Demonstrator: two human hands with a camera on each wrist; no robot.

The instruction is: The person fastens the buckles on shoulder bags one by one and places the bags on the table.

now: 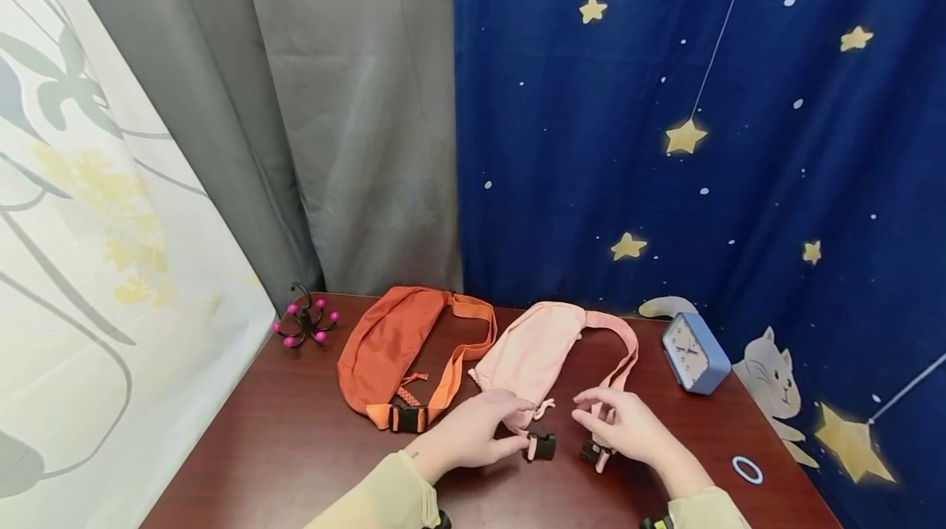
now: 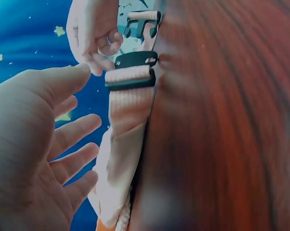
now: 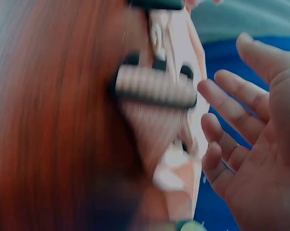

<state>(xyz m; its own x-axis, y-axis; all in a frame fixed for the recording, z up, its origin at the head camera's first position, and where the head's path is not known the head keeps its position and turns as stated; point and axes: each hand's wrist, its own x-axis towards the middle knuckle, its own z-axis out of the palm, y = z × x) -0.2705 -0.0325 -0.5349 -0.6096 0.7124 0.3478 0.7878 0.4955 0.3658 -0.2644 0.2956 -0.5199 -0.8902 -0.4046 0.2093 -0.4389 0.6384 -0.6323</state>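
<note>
A pink waist bag [image 1: 534, 348] lies on the table with its buckle undone. The black socket half of the buckle [image 1: 544, 446], on a short pink strap, is just beyond the fingertips of my left hand [image 1: 473, 430]. That hand's fingers are spread and relaxed in the left wrist view. My right hand [image 1: 628, 428] hovers by the pronged half of the buckle [image 3: 154, 89], its fingers loosely bent with nothing between them. The pink strap [image 1: 622, 338] loops from the bag's far end round to this half. A gap separates the two buckle halves.
Left of the pink bag lies an orange waist bag [image 1: 392, 340], its buckle [image 1: 408, 418] fastened. A black rack with pink knobs [image 1: 305, 322] stands at the back left. On the right are a blue clock [image 1: 696, 354] and a light blue ring [image 1: 747, 470]. Curtains hang behind the table.
</note>
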